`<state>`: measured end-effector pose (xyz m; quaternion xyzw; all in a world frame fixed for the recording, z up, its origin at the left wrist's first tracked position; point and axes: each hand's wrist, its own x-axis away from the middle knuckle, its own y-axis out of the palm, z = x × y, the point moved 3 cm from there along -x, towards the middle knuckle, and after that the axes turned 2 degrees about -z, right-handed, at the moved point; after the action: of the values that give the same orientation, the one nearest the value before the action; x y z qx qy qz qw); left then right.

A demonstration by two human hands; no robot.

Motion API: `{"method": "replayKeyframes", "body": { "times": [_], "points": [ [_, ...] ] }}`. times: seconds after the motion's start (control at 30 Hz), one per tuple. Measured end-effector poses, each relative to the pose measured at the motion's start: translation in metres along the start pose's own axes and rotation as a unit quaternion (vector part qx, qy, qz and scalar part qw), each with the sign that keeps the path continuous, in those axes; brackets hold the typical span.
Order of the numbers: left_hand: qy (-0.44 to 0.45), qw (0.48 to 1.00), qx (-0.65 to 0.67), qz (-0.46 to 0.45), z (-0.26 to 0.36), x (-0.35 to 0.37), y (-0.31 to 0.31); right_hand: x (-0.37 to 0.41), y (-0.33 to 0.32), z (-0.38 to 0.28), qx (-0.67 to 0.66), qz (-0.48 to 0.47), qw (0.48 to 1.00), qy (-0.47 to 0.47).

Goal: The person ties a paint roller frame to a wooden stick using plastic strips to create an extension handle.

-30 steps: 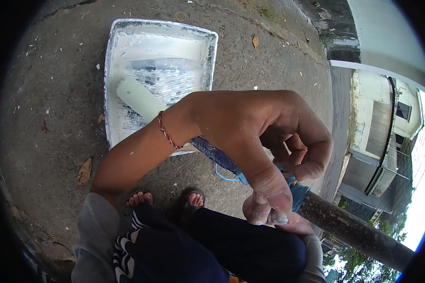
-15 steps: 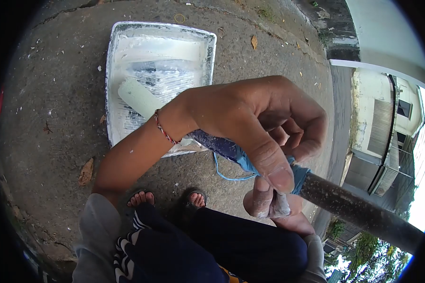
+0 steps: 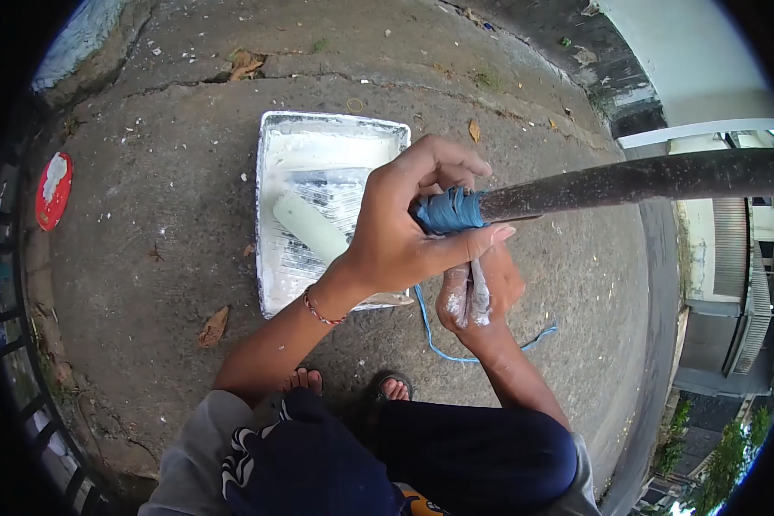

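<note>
My left hand (image 3: pixel 396 228), with a braided bracelet at the wrist, is wrapped round a dark speckled pole (image 3: pixel 611 185) where a blue wrapping (image 3: pixel 451 211) binds its end. Just below it, my right hand (image 3: pixel 482 288) is closed, its fingers smeared with white paint. What it pinches, if anything, is hidden. A length of blue string (image 3: pixel 430 340) hangs beneath the hands and curves off to the right. Beyond my left wrist, a pale paint roller (image 3: pixel 308 225) lies in a paint tray (image 3: pixel 261 206) coated in white paint; my left hand covers part of the tray.
A red lid (image 3: pixel 54 193) with white paint on it lies at the left, near a dark metal fence (image 3: pixel 13 344). Dry leaves (image 3: pixel 213 327) are scattered on the cracked concrete (image 3: pixel 172 275). My sandalled feet (image 3: pixel 394 387) are below the tray. Buildings stand at the right.
The pole has swung upward, from sloping down to the right to nearly level. My left hand has turned with it. My right hand shows more fully, and the view has shifted.
</note>
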<state>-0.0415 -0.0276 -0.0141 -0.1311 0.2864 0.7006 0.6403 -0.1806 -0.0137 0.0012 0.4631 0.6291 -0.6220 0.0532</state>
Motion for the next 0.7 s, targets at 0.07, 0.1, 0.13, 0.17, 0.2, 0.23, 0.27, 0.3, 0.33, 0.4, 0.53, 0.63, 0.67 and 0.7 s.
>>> {"method": "replayKeyframes", "body": {
  "times": [0.07,0.1,0.13,0.17,0.2,0.23,0.27,0.3,0.33,0.4,0.53,0.63,0.67,0.7],
  "points": [
    [0.015,1.000,0.012,0.012,-0.004,0.004,-0.002,-0.001,0.003,0.000,-0.008,0.000,1.000,-0.013],
    [0.027,0.999,0.032,0.026,-0.006,0.005,-0.002,-0.002,0.006,0.001,-0.022,-0.001,1.000,-0.008],
    [0.036,0.998,0.025,0.054,-0.009,0.003,-0.003,-0.003,0.008,0.002,-0.035,-0.002,0.999,-0.004],
    [0.035,0.998,0.021,0.047,-0.010,0.003,-0.002,-0.003,0.010,0.003,-0.037,0.005,0.999,0.000],
    [0.028,0.998,0.038,0.047,-0.010,0.003,-0.002,-0.002,0.012,0.002,-0.056,0.010,0.998,0.001],
    [0.023,0.997,0.055,0.046,-0.009,0.002,-0.002,-0.001,0.013,0.002,-0.074,0.020,0.997,0.002],
    [0.012,0.999,0.043,0.024,-0.007,0.003,-0.004,0.001,0.014,0.002,-0.070,0.021,0.997,-0.012],
    [0.017,0.999,0.036,0.013,-0.005,0.001,-0.006,-0.002,0.015,0.002,-0.071,0.035,0.997,-0.011],
    [0.006,0.999,0.045,0.023,-0.004,0.002,-0.007,-0.003,0.016,0.000,-0.084,0.034,0.996,-0.018],
    [-0.023,0.998,0.041,0.036,-0.006,0.001,-0.010,-0.006,0.017,-0.001,-0.100,0.034,0.994,-0.025],
    [-0.045,0.998,-0.036,0.008,-0.013,-0.003,0.002,-0.004,0.010,0.008,-0.098,0.063,0.993,-0.002],
    [-0.073,0.987,-0.129,-0.055,-0.021,-0.009,0.006,0.005,0.015,0.016,-0.423,0.049,0.860,0.282],
    [-0.091,0.988,-0.112,-0.061,-0.024,-0.012,0.005,0.012,0.016,0.015,-0.570,0.036,0.719,0.396],
    [-0.093,0.987,-0.117,-0.067,-0.026,-0.015,0.005,0.017,0.018,0.016,-0.573,0.042,0.716,0.397]
  ]
}}
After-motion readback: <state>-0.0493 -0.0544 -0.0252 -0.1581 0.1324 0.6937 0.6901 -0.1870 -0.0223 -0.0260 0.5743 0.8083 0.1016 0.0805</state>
